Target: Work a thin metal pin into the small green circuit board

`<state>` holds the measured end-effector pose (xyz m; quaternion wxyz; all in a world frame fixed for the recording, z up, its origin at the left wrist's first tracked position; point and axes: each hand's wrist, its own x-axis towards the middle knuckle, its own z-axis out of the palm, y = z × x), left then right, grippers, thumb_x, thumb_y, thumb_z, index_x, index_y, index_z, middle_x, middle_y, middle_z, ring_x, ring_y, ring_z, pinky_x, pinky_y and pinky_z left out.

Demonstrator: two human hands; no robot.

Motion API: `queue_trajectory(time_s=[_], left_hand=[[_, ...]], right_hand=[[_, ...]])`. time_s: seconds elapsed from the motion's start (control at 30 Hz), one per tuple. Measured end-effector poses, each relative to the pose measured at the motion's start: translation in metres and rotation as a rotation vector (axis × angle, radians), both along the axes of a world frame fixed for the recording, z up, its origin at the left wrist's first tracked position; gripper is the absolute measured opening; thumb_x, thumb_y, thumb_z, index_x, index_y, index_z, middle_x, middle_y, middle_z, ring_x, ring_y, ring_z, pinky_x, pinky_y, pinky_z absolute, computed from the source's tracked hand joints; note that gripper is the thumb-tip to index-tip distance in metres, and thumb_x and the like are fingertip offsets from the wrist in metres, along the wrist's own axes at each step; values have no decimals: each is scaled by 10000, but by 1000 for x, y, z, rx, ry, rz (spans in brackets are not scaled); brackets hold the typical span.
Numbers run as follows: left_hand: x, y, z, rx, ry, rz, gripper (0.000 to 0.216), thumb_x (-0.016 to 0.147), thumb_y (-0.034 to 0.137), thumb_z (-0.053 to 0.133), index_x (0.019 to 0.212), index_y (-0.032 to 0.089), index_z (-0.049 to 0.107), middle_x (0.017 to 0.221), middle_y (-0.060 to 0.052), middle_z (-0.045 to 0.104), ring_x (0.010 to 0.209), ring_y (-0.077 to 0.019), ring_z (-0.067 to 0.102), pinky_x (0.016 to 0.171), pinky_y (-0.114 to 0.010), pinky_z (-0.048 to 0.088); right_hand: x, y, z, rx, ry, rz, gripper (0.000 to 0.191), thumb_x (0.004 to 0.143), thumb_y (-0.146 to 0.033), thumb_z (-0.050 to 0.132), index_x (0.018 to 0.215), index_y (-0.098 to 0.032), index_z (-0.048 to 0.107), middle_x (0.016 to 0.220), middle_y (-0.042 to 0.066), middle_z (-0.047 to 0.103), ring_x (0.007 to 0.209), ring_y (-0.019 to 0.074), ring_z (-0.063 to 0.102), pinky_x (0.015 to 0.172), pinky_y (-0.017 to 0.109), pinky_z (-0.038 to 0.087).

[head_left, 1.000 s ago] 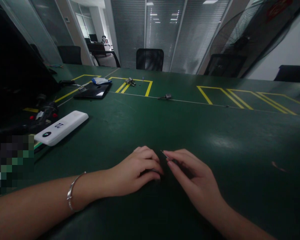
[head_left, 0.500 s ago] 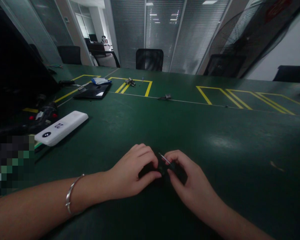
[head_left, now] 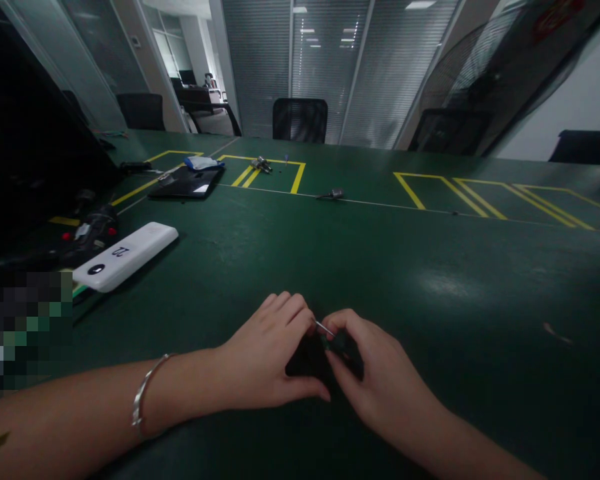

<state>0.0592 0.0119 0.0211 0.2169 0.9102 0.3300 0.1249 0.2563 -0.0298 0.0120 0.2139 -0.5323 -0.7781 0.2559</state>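
Observation:
Both my hands rest close together on the dark green table [head_left: 430, 280] near its front edge. My left hand [head_left: 270, 357], with a silver bracelet [head_left: 147, 393] on the wrist, curls its fingers around a small black object [head_left: 307, 357]. My right hand [head_left: 370, 377] pinches the other side of that black object, and a thin silver pin [head_left: 324, 327] sticks up between the fingertips of the two hands. Most of the black object is hidden by my fingers, so I cannot make out what it is.
A white power bank [head_left: 125, 257] lies at the left, beside a dark tool with red buttons [head_left: 87, 230]. Farther back sit a black tablet [head_left: 185, 181], a blue-white cloth [head_left: 203, 162], small metal parts [head_left: 261, 163] and a metal bit [head_left: 333, 195]. Yellow tape boxes mark the table; chairs stand behind it.
Both hands slid slightly toward me and closed tighter on the black object. The silver pin, first lying near my right fingertips, now stands between the two hands.

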Motion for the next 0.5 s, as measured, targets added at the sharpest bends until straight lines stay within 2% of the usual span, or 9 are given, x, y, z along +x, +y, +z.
queue_trajectory(time_s=[0.13, 0.23, 0.3, 0.4, 0.5], left_hand=[[0, -1, 0, -23, -2, -2, 406, 795, 494, 680, 1002, 162, 571, 1004, -101, 563, 900, -269, 499, 786, -418, 426], [-1, 0, -1, -105, -96, 24, 323, 788, 307, 690, 1048, 167, 558, 1039, -95, 559, 932, -255, 511, 814, -411, 446], [-2, 2, -3, -196, -210, 36, 333, 774, 229, 690, 1070, 175, 550, 1060, -85, 545, 923, -227, 528, 794, -375, 468], [-4, 4, -7, -366, -410, 34, 359, 785, 146, 671, 1111, 177, 523, 1074, -70, 529, 907, -183, 553, 768, -321, 488], [-4, 3, -10, -585, -566, 26, 389, 829, 84, 615, 1173, 177, 460, 1033, -55, 565, 905, -157, 576, 793, -310, 492]], right_hand=[[1, 2, -3, -7, 16, -7, 191, 826, -89, 514, 959, -226, 527, 874, 42, 648, 773, 218, 619, 688, 379, 496], [1, 3, -6, 3, 97, -17, 179, 842, -99, 511, 961, -232, 511, 910, 44, 643, 785, 203, 622, 689, 360, 508], [1, 3, -6, 23, 206, -49, 152, 851, -116, 522, 934, -238, 486, 960, 53, 637, 822, 193, 626, 674, 323, 519], [0, 0, -5, 80, 348, -101, 160, 861, -136, 543, 856, -247, 428, 991, 48, 622, 731, 147, 615, 605, 265, 516], [-1, -4, -3, 196, 380, -93, 213, 859, -132, 561, 815, -253, 391, 985, 38, 614, 779, 154, 638, 636, 264, 521]])
